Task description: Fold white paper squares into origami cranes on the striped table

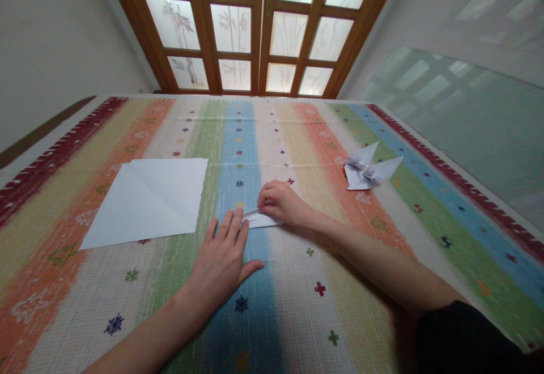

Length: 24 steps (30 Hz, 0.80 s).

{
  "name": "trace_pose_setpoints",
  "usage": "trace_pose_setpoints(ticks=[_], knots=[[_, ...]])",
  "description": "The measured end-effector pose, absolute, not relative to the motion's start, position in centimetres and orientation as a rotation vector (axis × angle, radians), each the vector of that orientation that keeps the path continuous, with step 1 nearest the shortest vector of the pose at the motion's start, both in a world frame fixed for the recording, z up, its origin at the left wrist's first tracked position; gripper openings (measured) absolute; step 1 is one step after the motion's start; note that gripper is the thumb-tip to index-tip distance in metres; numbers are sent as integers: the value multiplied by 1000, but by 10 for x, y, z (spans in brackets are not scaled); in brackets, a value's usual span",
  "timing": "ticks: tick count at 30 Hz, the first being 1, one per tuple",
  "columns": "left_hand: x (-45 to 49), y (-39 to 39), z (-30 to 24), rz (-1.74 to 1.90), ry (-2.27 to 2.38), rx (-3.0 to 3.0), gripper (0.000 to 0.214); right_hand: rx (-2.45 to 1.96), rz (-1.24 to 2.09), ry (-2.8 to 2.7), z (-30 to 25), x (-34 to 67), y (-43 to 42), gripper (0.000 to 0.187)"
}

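Observation:
A small folded piece of white paper (261, 221) lies on the blue stripe of the tablecloth, between my two hands. My left hand (225, 249) rests flat over its left end, fingers stretched out and thumb spread to the right. At the right end, my right hand (283, 204) pinches the paper's upper edge between thumb and fingers. Part of the folded paper is hidden under both hands. To the left lies a flat white sheet of paper (153, 198) with faint diagonal creases. A folded paper crane (368, 170) sits to the right, apart from my hands.
A striped, patterned tablecloth (170, 300) covers the table. Wooden doors with frosted glass panes (255, 28) stand beyond the far edge. A pale, glossy reflecting panel (459, 113) is along the right wall.

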<state>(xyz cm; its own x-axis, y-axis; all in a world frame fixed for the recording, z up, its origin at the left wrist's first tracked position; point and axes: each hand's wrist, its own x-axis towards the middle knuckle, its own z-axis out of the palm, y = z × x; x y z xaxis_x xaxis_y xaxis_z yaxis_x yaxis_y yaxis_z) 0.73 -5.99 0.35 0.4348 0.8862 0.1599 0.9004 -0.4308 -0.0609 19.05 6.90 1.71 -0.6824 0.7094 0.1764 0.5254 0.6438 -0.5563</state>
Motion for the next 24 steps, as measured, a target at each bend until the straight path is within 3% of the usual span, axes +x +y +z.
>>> trace_pose_setpoints(ticks=[9,17,24], knots=[[7,-60,2,-235,-1653,-2568,75,-996,553,-2480,3,192,69,10],[8,-59,5,-176,-1579,-2574,76,-539,143,-2667,-3,207,58,30],[8,-61,5,-159,-1601,-2637,72,-348,-84,-2738,-2,211,54,32]])
